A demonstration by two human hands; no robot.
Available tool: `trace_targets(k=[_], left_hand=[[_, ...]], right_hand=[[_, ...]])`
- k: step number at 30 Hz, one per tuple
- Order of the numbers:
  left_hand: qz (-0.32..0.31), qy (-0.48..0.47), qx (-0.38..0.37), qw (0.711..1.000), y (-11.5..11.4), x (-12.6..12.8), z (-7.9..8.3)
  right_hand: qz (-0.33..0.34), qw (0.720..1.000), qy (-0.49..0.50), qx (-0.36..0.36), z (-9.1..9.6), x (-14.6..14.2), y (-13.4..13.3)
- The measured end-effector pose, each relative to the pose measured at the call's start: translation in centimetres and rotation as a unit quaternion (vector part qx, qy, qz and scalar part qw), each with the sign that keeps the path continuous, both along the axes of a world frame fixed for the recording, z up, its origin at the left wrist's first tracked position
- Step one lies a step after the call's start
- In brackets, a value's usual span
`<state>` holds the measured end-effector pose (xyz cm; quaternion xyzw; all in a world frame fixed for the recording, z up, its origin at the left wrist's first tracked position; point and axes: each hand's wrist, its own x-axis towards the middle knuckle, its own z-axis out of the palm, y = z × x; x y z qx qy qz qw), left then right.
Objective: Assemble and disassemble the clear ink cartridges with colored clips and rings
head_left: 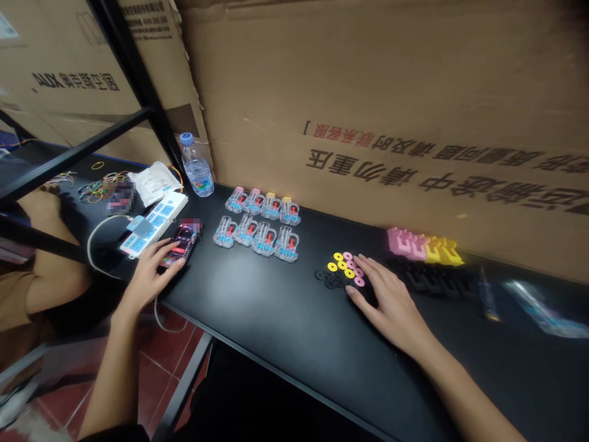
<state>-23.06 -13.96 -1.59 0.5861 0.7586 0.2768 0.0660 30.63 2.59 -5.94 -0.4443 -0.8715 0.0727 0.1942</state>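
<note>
My left hand (148, 273) rests with fingers spread on a lit phone (186, 236) at the left of the black table. On the right, my right hand (391, 301) lies with fingers stretched beside a cluster of small flat rings, and its fingertips touch or nearly touch them. The rings are yellow (342, 265), pink (359, 282) and black (330, 284). Two rows of clear plastic assemblies (264, 238) with red and blue parts stand between my hands. Pink clips (407, 244) and yellow clips (444, 250) line up beyond my right hand, with dark ones (432, 279) in front.
A water bottle (198, 169) and a white power strip (159, 222) with a cable stand at the left. A screwdriver (486, 294) and a plastic packet (547, 310) lie far right. Cardboard (368, 73) walls the back. Another person's arm (59, 258) is beyond the black frame.
</note>
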Motion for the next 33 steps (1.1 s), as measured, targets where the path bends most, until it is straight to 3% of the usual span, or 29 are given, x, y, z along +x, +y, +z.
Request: trace_targets(k=[4, 8, 10, 14, 17, 20, 23, 27, 33], left_hand=[[0.015, 0.009, 0.004, 1.0, 0.1, 0.4, 0.7], [-0.006, 0.07, 0.077, 0.995, 1.6, 4.5, 3.6], [-0.073, 0.052, 0.1, 0.991, 3.2, 8.2, 5.1], [-0.279, 0.048, 0.074, 0.956, 8.2, 16.1, 6.7], [-0.376, 0.094, 0.046, 0.921, 12.9, 20.8, 6.3], [-0.409, 0.154, 0.054, 0.898, 16.5, 23.9, 5.0], [-0.392, 0.165, 0.083, 0.901, 17.8, 25.2, 3.3], [-0.407, 0.168, 0.091, 0.893, 17.1, 25.0, 1.8], [-0.386, 0.162, 0.07, 0.905, 17.2, 23.5, 2.2]], right_hand=[[-0.001, 1.0, 0.0, -0.002, -0.1, 0.0, 0.0], [0.002, 1.0, 0.004, -0.002, -0.1, 0.0, 0.1], [0.002, 1.0, 0.006, -0.002, -0.1, -0.1, 0.1], [-0.001, 1.0, 0.004, -0.012, 0.0, -0.2, 0.1], [-0.001, 1.0, 0.002, -0.013, 0.0, -0.2, 0.2], [-0.002, 1.0, 0.005, -0.006, -0.1, -0.2, 0.3], [-0.003, 1.0, 0.007, -0.003, -0.3, -0.1, 0.4], [-0.002, 1.0, 0.007, -0.008, -0.3, -0.1, 0.5], [0.004, 1.0, 0.023, -0.012, 0.4, 0.0, 0.4]])
